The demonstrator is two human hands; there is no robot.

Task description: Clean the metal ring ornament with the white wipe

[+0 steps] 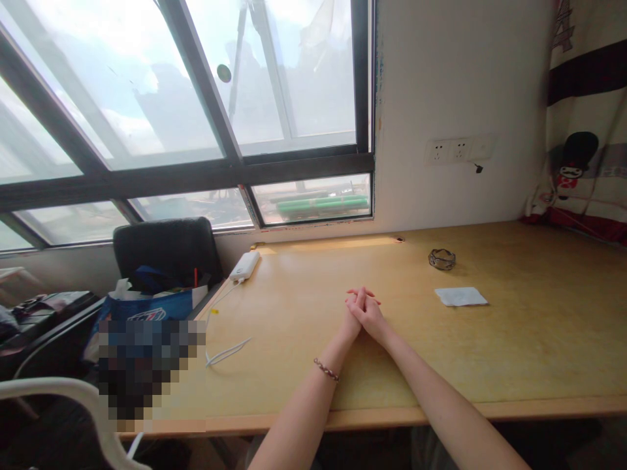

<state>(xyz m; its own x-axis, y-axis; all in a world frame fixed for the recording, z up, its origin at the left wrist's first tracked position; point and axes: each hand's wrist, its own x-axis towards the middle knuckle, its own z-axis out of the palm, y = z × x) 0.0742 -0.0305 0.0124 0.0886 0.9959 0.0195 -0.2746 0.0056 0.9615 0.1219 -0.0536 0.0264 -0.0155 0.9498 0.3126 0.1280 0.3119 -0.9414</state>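
My left hand [351, 317] and my right hand [372, 317] are clasped over the tabletop [529, 346], their fingers laced together. Both are closed, with no object showing between them; the palms are hidden. A braided bracelet [326, 370] circles my left wrist. To the right of my hands lies a flat white piece, perhaps folded paper or tissue [461, 297]. Behind it sits a dark, openwork round item [441, 260], too small to name surely. A white power bank [245, 266] lies at the table's far left, with a white cable [228, 352] trailing forward.
Left of the table stand a black chair [166, 248] and a blue bag [147, 307], partly pixelated. A curved white tube [63, 390] crosses the lower left. Windows [294, 72] and a wall with sockets [460, 150] rise behind; a curtain [592, 130] hangs at right.
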